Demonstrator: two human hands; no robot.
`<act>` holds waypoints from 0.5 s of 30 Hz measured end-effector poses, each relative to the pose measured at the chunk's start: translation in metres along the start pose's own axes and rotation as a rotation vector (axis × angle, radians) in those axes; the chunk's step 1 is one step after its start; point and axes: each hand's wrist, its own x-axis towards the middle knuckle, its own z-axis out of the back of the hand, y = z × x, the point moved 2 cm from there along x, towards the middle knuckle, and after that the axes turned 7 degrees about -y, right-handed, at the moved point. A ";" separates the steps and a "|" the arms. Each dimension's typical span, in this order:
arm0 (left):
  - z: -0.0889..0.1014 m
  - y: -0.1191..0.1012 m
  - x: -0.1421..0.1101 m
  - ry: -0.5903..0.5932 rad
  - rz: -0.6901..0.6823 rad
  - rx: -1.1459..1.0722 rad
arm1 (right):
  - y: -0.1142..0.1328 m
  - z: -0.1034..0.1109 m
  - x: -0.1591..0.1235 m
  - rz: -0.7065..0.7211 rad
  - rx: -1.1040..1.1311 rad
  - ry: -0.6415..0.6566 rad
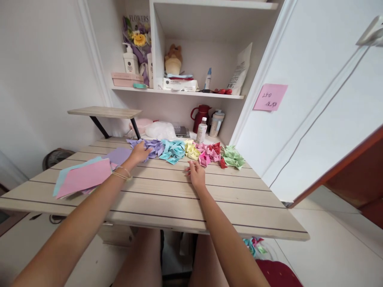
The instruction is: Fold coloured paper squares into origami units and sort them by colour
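Note:
My left hand (139,154) rests at the left part of a pile of purple folded paper pieces (156,147), touching it with its fingers apart. My right hand (196,175) hovers low over the table, loosely curled and holding nothing I can see. Just beyond it lie yellow folded papers (192,150) and pink ones (206,153). Light blue folded papers (173,151) sit between the purple and yellow groups. Red pieces (214,148) mix with the pink, and green folded papers (233,157) end the row at the right.
Flat pink sheets (86,177), blue sheets (64,175) and a purple sheet (118,156) lie at the left. A bottle (202,130), a red jug (201,117) and a tumbler (217,123) stand behind the row. A small raised shelf (104,112) overhangs the back left.

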 end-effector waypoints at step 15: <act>0.115 0.081 -0.081 0.189 -0.119 0.603 | 0.002 0.001 -0.005 0.030 -0.102 0.061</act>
